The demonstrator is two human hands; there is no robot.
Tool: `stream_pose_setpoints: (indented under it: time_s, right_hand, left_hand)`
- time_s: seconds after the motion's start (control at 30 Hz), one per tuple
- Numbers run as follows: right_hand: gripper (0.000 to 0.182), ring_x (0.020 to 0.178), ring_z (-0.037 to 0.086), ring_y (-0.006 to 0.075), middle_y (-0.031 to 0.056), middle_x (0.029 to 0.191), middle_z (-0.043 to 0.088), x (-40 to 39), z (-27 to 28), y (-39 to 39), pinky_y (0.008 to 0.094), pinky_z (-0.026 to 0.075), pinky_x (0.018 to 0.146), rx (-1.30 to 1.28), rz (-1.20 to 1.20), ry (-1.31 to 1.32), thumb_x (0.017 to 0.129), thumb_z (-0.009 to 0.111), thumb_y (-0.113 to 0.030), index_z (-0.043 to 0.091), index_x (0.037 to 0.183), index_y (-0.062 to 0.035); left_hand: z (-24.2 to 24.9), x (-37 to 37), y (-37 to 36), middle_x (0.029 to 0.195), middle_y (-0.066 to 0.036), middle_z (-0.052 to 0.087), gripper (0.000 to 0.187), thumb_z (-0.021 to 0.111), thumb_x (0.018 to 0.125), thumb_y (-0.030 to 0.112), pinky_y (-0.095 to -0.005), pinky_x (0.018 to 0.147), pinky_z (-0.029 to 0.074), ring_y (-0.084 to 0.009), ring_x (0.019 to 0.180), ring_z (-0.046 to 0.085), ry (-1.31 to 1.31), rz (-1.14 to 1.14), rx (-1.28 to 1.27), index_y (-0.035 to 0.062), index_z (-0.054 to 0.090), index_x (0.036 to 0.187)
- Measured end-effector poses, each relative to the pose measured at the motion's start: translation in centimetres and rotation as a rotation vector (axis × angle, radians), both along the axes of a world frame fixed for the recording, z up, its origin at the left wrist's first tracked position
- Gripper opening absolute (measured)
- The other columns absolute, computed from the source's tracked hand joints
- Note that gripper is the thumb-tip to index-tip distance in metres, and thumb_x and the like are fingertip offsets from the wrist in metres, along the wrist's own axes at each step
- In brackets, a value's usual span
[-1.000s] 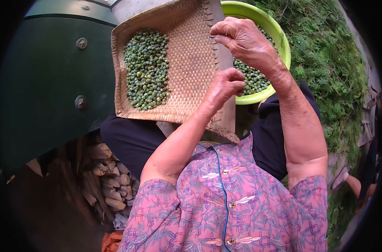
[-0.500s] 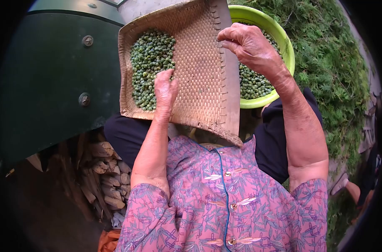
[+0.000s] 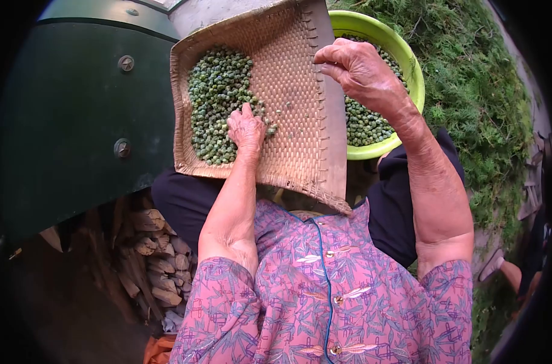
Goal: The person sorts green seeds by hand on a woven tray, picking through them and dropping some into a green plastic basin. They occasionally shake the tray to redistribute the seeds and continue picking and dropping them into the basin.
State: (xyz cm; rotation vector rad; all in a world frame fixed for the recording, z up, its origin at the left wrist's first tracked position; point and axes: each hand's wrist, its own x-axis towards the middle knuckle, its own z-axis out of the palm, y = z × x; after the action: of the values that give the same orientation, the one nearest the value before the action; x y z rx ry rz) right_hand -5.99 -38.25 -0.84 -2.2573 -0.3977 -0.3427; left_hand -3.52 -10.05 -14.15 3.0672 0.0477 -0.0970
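Note:
A woven winnowing basket [image 3: 291,133] with a flat wooden strip [image 3: 332,130] stitched along its right side rests across the lap. Small green berries [image 3: 215,103] are heaped in its left half, a few scattered to the right. My left hand [image 3: 247,127] lies at the heap's right edge, fingers bent and spread among the berries, tips partly hidden. Above the wooden strip my right hand [image 3: 358,70] is closed in a pinch; what it holds, if anything, cannot be made out. Beneath that hand, a lime-green basin [image 3: 417,85] contains more green berries [image 3: 367,124].
Cut green branches [image 3: 476,91] cover the ground at right. A dark green panel with round studs [image 3: 82,109] stands at left, with stacked firewood [image 3: 161,261] below it. Another person's foot [image 3: 493,264] shows at far right. Orange cloth [image 3: 158,350] lies at bottom left.
My left hand has moved right and slightly down, and some berries have spread rightward over the weave with it. My right hand stays nearly in place, still pinched.

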Motion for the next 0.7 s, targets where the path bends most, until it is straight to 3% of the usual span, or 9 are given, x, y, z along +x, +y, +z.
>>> stream_pose_setpoints:
  time_s: [0.07, 0.2, 0.27, 0.33, 0.37, 0.43, 0.5, 0.6, 0.7]
  right_hand:
    - [0.017, 0.076, 0.061, 0.0292, 0.0141, 0.082, 0.061, 0.0, 0.0, 0.2, 0.0355, 0.048, 0.070, -0.002, 0.016, 0.003, 0.083, 0.061, -0.010, 0.064, 0.096, 0.0000]
    - [0.017, 0.077, 0.061, 0.0293, 0.0141, 0.083, 0.061, -0.1, 0.1, 0.4, 0.0356, 0.048, 0.071, -0.010, 0.012, 0.027, 0.083, 0.061, -0.010, 0.064, 0.096, -0.0001]
    - [0.016, 0.078, 0.062, 0.0292, 0.0140, 0.084, 0.062, 0.0, 0.1, 0.5, 0.0358, 0.048, 0.071, -0.004, 0.000, 0.034, 0.083, 0.061, -0.010, 0.065, 0.095, -0.0002]
    - [0.016, 0.077, 0.062, 0.0291, 0.0140, 0.083, 0.061, 0.0, -0.2, 0.5, 0.0357, 0.048, 0.071, -0.012, 0.002, 0.040, 0.082, 0.061, -0.009, 0.065, 0.095, 0.0002]
    - [0.016, 0.077, 0.061, 0.0292, 0.0141, 0.083, 0.061, -0.1, -0.3, 0.6, 0.0356, 0.048, 0.070, 0.008, 0.003, 0.033, 0.082, 0.061, -0.009, 0.064, 0.095, 0.0004]
    - [0.016, 0.075, 0.061, 0.0293, 0.0144, 0.082, 0.061, -0.2, -0.2, 0.5, 0.0354, 0.048, 0.070, 0.035, 0.012, 0.035, 0.081, 0.062, -0.007, 0.064, 0.095, 0.0010]
    - [0.014, 0.079, 0.061, 0.0315, 0.0154, 0.083, 0.061, -0.3, 0.0, 0.5, 0.0382, 0.048, 0.072, 0.053, 0.002, 0.061, 0.082, 0.060, -0.009, 0.065, 0.093, -0.0009]
    - [0.013, 0.082, 0.060, 0.0340, 0.0163, 0.083, 0.060, -0.3, 0.4, 0.6, 0.0413, 0.048, 0.074, 0.071, -0.007, 0.091, 0.083, 0.059, -0.012, 0.065, 0.090, -0.0026]
    - [0.014, 0.075, 0.061, 0.0305, 0.0147, 0.082, 0.060, -0.1, 0.3, 0.6, 0.0362, 0.048, 0.069, 0.041, 0.005, 0.052, 0.081, 0.062, -0.006, 0.063, 0.093, 0.0012]
  left_hand:
    - [-1.6, -0.7, 0.4, 0.108, -0.019, 0.051, 0.037, 0.061, 0.075, 0.023, -0.0489, 0.085, 0.042, -0.0388, 0.103, 0.047, -0.059, -0.163, -0.071, 0.0087, 0.050, 0.108]
    - [0.9, -3.1, -2.1, 0.121, -0.024, 0.047, 0.065, 0.068, 0.073, 0.030, -0.0438, 0.099, 0.034, -0.0390, 0.113, 0.044, 0.091, -0.265, -0.342, 0.0028, 0.047, 0.128]
    - [1.4, -2.0, -2.5, 0.125, -0.022, 0.045, 0.062, 0.070, 0.073, 0.025, -0.0415, 0.096, 0.040, -0.0353, 0.111, 0.049, 0.090, -0.321, -0.364, 0.0018, 0.048, 0.127]
    - [2.1, 0.3, -2.5, 0.126, -0.020, 0.045, 0.059, 0.070, 0.074, 0.018, -0.0374, 0.089, 0.046, -0.0295, 0.105, 0.055, 0.083, -0.299, -0.631, 0.0010, 0.049, 0.126]
    - [2.0, 2.0, -2.2, 0.125, -0.017, 0.046, 0.055, 0.070, 0.075, 0.014, -0.0339, 0.085, 0.049, -0.0247, 0.100, 0.058, 0.009, -0.293, -0.601, 0.0002, 0.049, 0.125]
    - [3.9, 5.3, -1.4, 0.125, -0.022, 0.045, 0.054, 0.066, 0.074, 0.015, -0.0377, 0.097, 0.040, -0.0347, 0.113, 0.048, -0.122, -0.332, -0.482, 0.0000, 0.049, 0.123]
    - [4.1, 8.2, 0.0, 0.118, -0.019, 0.049, 0.047, 0.065, 0.075, 0.021, -0.0432, 0.092, 0.043, -0.0359, 0.107, 0.049, -0.237, -0.239, -0.162, 0.0041, 0.053, 0.117]
    - [5.4, 8.5, -0.5, 0.117, -0.015, 0.047, 0.041, 0.065, 0.075, 0.022, -0.0490, 0.087, 0.045, -0.0348, 0.110, 0.046, -0.016, -0.021, 0.084, 0.0089, 0.052, 0.113]
    - [1.5, 7.8, -0.6, 0.114, -0.014, 0.046, 0.049, 0.066, 0.073, 0.019, -0.0468, 0.086, 0.047, -0.0375, 0.107, 0.044, -0.042, -0.079, -0.002, 0.0106, 0.046, 0.117]
